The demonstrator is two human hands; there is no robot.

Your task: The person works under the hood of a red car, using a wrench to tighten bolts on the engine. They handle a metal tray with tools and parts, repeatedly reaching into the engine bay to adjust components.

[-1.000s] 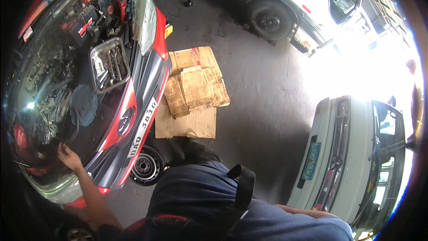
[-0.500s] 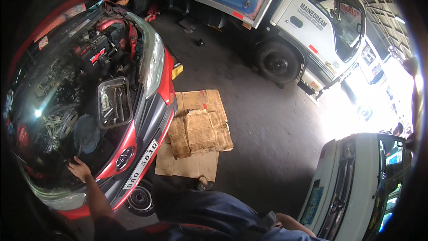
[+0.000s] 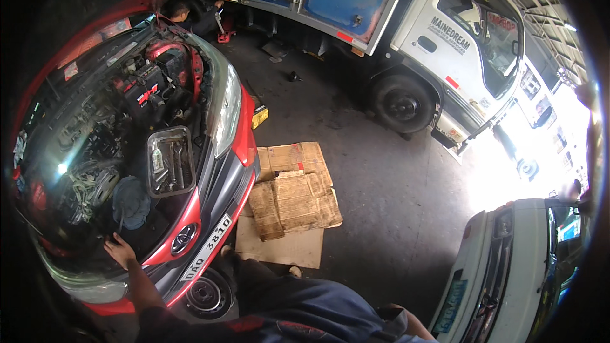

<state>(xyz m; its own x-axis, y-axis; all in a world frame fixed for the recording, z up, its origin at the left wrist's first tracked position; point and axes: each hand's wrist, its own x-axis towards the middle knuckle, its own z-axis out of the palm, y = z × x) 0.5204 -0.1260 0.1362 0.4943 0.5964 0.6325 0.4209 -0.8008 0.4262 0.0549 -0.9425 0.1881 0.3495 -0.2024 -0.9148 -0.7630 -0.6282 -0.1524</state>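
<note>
My left hand (image 3: 119,251) lies over the dark front edge of the red car's engine bay (image 3: 89,133), its fingers stretched out and nothing in them. Just beyond the fingertips is a crumpled blue-grey cloth (image 3: 131,202). A clear plastic tray (image 3: 190,184) with wrenches, sockets and a small bottle rests beside the cloth, behind the grille. Farther left, a bright lamp (image 3: 62,168) shines next to a pale tangled bundle (image 3: 92,185). Only the forearm (image 3: 416,327) of my right arm shows at the lower edge, near my waist; its hand is hidden.
Flattened cardboard (image 3: 295,203) lies on the floor by the bumper, near a wheel (image 3: 208,293). Behind stands a truck (image 3: 419,44); at right, a white vehicle (image 3: 483,267). Another person (image 3: 181,11) crouches beyond the car, near a red jack (image 3: 225,36).
The whole view has shifted slightly, with the scene lower and farther right. My left hand stays at the same spot on the car. The other person's arm now shows by the jack.
</note>
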